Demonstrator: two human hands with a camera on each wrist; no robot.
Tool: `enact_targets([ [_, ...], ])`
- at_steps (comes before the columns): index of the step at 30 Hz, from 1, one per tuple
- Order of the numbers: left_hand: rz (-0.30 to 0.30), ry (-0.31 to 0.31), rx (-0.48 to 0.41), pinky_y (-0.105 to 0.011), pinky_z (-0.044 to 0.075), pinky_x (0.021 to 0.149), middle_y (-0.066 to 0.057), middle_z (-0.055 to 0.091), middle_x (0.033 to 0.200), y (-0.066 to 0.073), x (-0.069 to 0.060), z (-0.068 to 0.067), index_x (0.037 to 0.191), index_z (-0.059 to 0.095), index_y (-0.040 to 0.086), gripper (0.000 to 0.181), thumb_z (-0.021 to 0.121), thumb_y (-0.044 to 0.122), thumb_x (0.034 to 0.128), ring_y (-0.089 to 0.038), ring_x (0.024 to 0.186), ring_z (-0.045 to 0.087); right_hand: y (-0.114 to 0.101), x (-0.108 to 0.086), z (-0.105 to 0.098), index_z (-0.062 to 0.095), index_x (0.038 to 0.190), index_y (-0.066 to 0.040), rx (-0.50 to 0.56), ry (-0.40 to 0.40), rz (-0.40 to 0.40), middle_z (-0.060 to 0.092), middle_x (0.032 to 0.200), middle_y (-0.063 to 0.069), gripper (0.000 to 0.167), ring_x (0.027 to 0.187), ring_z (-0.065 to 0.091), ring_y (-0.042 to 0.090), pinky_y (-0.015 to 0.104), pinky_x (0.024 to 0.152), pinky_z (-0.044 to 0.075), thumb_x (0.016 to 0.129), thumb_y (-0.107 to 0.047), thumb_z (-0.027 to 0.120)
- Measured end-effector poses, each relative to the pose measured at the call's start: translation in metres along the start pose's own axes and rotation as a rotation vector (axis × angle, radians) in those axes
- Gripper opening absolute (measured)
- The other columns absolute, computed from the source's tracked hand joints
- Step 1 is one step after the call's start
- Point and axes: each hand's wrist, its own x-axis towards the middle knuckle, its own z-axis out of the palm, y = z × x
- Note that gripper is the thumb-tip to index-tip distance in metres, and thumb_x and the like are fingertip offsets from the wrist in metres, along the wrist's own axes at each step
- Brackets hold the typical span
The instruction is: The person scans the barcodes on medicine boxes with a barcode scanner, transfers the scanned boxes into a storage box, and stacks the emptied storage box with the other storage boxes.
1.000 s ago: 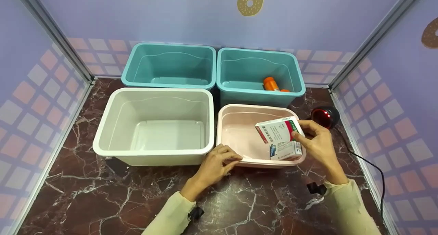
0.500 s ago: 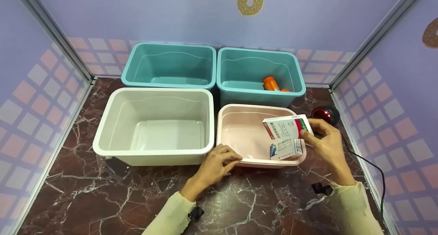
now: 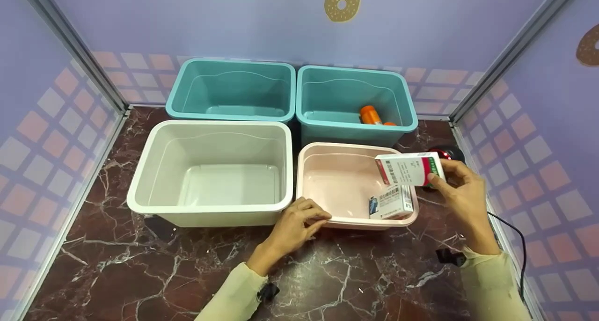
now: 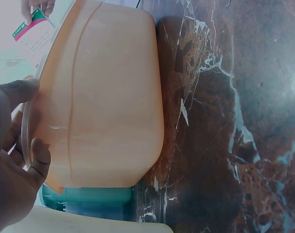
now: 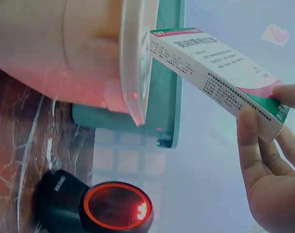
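Note:
My right hand (image 3: pixel 463 190) pinches a white medicine box (image 3: pixel 408 170) by its red-and-green end, above the right edge of the pink bin (image 3: pixel 323 147). In the right wrist view the medicine box (image 5: pixel 210 68) slants in the air, with the thumb on one face and fingers on the others. My left hand (image 3: pixel 297 220) grips the pink bin's front rim near its left corner. The left wrist view shows fingers on both sides of that rim. Inside the pink bin, at the right, stands another white medicine box (image 3: pixel 388 205) with a blue picture, partly covered by the held one.
A black barcode scanner (image 5: pixel 118 206) with a red glow stands right of the pink bin; its cable (image 3: pixel 507 225) runs along the right wall. A white bin (image 3: pixel 210 208) is at left. Behind are two teal bins (image 3: pixel 229 117), (image 3: pixel 355 124), the right one containing orange bottles (image 3: pixel 369 115).
My right hand has carried the medicine box to the right, from over the pink bin to its right edge, in front of the scanner. The left hand has stayed on the rim.

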Motion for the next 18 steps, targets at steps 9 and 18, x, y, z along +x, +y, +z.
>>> enact_targets([
  [9,-0.016,-0.007,-0.002,-0.027,0.049,0.088,0.006,0.069,0.094,-0.001,0.0,0.001,0.101,0.078,0.019,0.013,0.074,0.02,0.0887,-0.013,0.092,0.06,0.004,0.005,-0.01,0.069,0.115,0.001,0.009,0.082,0.025,0.072,0.085,-0.013,0.03,0.07,0.067,0.001,0.015,0.062,0.055,0.085,0.0,0.074],
  [18,-0.014,-0.01,-0.003,-0.027,0.049,0.088,0.006,0.069,0.094,-0.001,0.0,0.001,0.101,0.078,0.019,0.013,0.074,0.019,0.0884,-0.013,0.092,0.06,0.003,0.008,-0.024,0.072,0.106,-0.002,0.149,0.197,0.089,0.073,0.086,-0.006,0.025,0.075,0.066,0.006,0.013,0.059,0.053,0.082,0.006,0.074],
])
